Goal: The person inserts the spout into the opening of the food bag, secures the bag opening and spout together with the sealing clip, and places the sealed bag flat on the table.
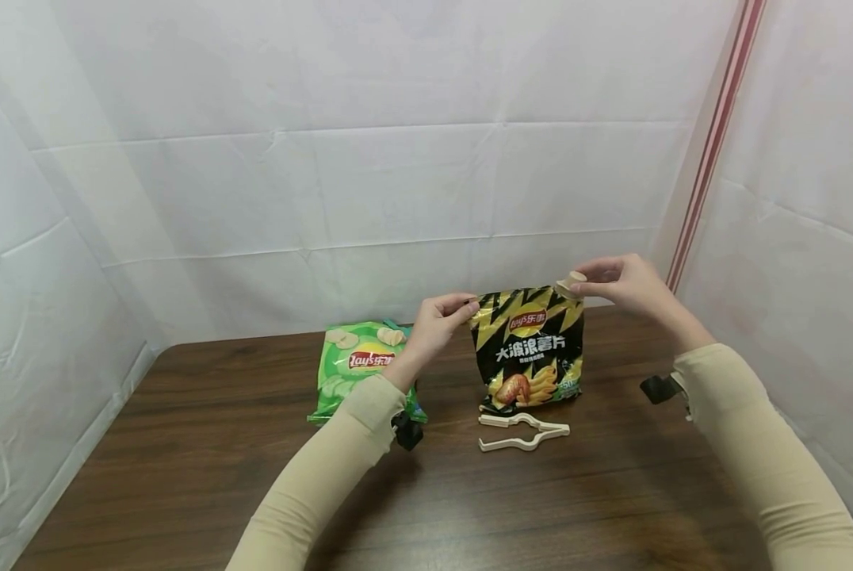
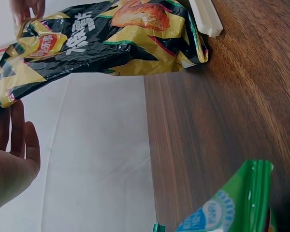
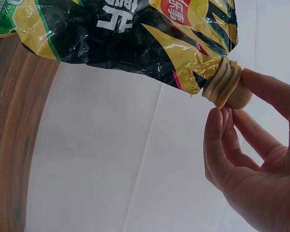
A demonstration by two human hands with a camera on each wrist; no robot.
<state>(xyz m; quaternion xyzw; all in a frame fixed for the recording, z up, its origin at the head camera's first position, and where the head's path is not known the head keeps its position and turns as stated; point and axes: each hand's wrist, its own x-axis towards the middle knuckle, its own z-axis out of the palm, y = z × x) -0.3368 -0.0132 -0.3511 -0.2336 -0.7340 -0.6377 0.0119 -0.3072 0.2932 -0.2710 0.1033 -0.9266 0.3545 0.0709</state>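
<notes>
White, creased sheeting (image 1: 398,182) hangs behind and at both sides of a dark brown wood-grain table (image 1: 219,444), with a narrow red stripe (image 1: 715,143) running down it at the far right. Toward the far edge, right of the middle, a glossy black-and-yellow foil crisp bag (image 1: 529,349) stands upright between the two hands, its printed front turned to the near side and its lower edge down at the table top. At the bag's upper left corner, the left hand (image 1: 437,323) pinches the foil between thumb and fingers. The right hand (image 1: 622,283) pinches a beige, ridged, knob-like piece (image 3: 223,83) with a smooth rounded end, which sits on the bag's upper right corner; how it is fastened there cannot be made out. Just in front of the bag, on its near side, lies a cream-coloured, hinged, two-armed clip (image 1: 555,429), its arms spread toward the left and its joined end toward the right. Well to the left, a bright green foil crisp bag (image 1: 351,365) rests near the far edge, partly hidden by the left forearm. Both forearms wear pale cream sleeves (image 1: 747,436), with small black devices (image 1: 407,434) at the wrists
</notes>
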